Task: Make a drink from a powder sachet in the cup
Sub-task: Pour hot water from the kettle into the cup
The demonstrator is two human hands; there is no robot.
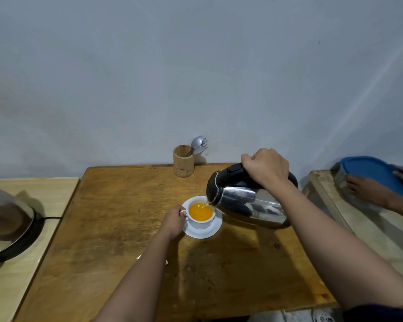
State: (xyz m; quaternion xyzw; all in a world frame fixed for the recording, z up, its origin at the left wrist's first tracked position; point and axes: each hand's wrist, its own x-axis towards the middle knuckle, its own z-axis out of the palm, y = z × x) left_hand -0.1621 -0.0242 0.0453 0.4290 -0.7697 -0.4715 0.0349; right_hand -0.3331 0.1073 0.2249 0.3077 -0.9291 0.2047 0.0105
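Note:
A white cup (201,223) stands on a white saucer (207,231) in the middle of the wooden table (116,219). Orange liquid fills much of the cup. My left hand (173,220) grips the cup's handle on its left side. My right hand (265,167) is closed on the black handle of a steel kettle (249,203), which is tilted left with its spout over the cup's right rim. A thin stream of water runs from the spout into the cup. A white scrap, perhaps the sachet (139,257), peeks out from under my left forearm.
A wooden holder (183,161) with a spoon and fork stands at the table's back edge. A domed metal lid on a black base (7,226) sits on the left side table. At the right, another person's hands (368,188) hold a blue-lidded container (372,170).

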